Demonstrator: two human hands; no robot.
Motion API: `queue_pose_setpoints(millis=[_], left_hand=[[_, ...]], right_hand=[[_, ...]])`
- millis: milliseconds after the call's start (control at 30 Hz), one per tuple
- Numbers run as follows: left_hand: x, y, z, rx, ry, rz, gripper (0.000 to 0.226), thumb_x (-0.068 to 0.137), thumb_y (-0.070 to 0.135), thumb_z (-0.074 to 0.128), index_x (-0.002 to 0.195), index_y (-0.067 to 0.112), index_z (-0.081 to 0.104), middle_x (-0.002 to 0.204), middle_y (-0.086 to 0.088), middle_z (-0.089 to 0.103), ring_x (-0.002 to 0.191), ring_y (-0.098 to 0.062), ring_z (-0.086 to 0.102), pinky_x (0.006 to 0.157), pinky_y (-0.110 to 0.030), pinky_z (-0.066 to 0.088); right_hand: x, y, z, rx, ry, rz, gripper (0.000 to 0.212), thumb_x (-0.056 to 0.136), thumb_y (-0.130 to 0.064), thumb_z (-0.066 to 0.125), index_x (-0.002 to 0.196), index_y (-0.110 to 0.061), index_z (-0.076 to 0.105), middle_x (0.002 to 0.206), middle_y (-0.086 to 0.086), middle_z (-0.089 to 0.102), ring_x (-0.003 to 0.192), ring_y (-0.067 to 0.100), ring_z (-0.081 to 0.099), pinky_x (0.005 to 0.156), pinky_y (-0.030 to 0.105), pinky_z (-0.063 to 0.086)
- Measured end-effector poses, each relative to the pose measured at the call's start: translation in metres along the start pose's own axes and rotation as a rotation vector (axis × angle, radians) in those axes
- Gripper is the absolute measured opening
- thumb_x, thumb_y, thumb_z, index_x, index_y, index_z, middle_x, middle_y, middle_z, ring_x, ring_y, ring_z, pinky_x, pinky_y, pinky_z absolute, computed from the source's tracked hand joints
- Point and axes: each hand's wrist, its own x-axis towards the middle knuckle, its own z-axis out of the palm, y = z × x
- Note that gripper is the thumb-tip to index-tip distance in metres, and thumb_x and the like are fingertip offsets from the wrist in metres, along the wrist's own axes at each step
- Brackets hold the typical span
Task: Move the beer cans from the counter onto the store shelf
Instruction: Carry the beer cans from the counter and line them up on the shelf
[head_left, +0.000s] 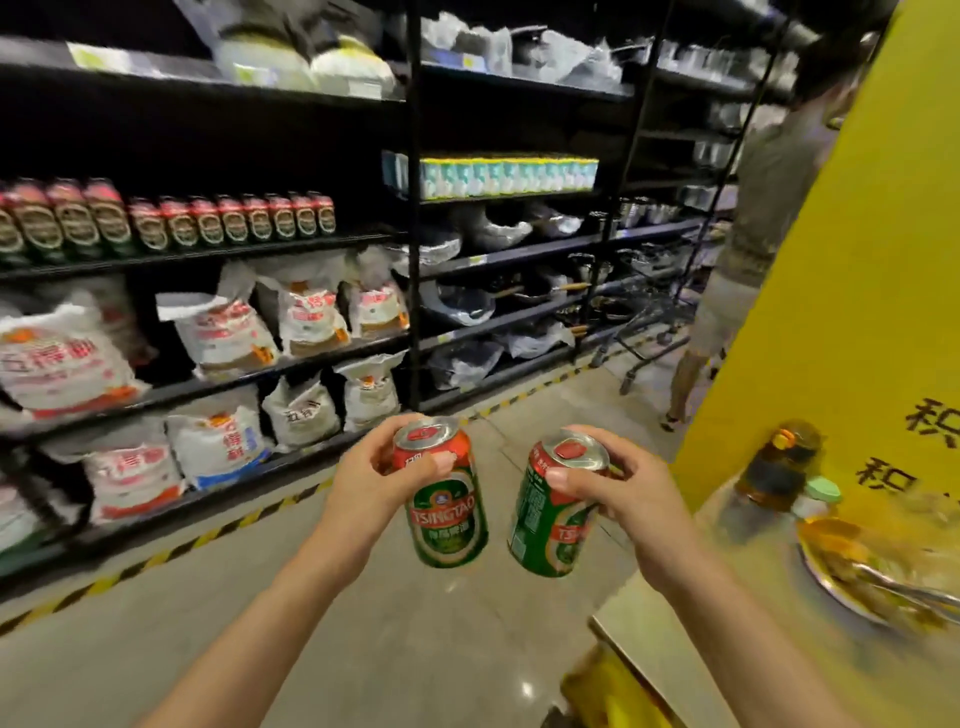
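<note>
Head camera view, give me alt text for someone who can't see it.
A person holds a green Tsingtao beer can in each hand, left hand and right hand, over a store aisle floor. Shelves ahead hold matching cans and sacks.

Black metal shelving (413, 208) runs along the left and into the far distance, stocked with white sacks (228, 338) and wrapped cookware (498, 228). The grey polished floor (322, 623) carries a yellow-black hazard stripe (171, 551) beside the shelving. A yellow wall panel (857, 312) stands at the right.
</note>
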Motion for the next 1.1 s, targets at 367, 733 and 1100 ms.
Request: queue_pose_setpoints(millis=[367, 733, 1100], left_hand=[[0.159, 0.001, -0.176, 0.141, 0.185, -0.015, 0.036, 0.078, 0.017, 0.072, 0.110, 0.029, 0.060, 0.105, 0.007, 0.065, 0.094, -0.009, 0.061, 0.066, -0.023, 0.050], [0.359, -0.018, -0.220, 0.094, 0.212, 0.007, 0.036, 0.074, 0.020, 0.075, 0.107, 0.026, 0.062, 0.104, 0.004, 0.068, 0.097, -0.015, 0.064, 0.079, -0.032, 0.053], [0.551, -0.031, -0.261, 0.089, 0.404, 0.020, 0.039, 0.066, 0.029, 0.080, 0.102, 0.029, 0.064, 0.097, 0.005, 0.070, 0.088, -0.009, 0.067, 0.065, -0.020, 0.052]], right_hand=[[0.191, -0.007, 0.174, 0.055, -0.145, -0.001, 0.028, 0.066, -0.009, 0.079, 0.087, -0.026, 0.072, 0.084, -0.004, 0.074, 0.078, 0.009, 0.069, 0.064, 0.020, 0.049], [0.405, 0.005, 0.217, 0.025, -0.163, 0.001, 0.039, 0.053, -0.027, 0.078, 0.091, -0.029, 0.072, 0.086, -0.009, 0.073, 0.079, 0.006, 0.067, 0.069, 0.027, 0.048], [0.653, 0.006, 0.271, 0.010, -0.371, -0.009, 0.051, 0.057, -0.032, 0.081, 0.105, -0.028, 0.068, 0.097, -0.005, 0.073, 0.092, 0.011, 0.067, 0.074, 0.027, 0.050]])
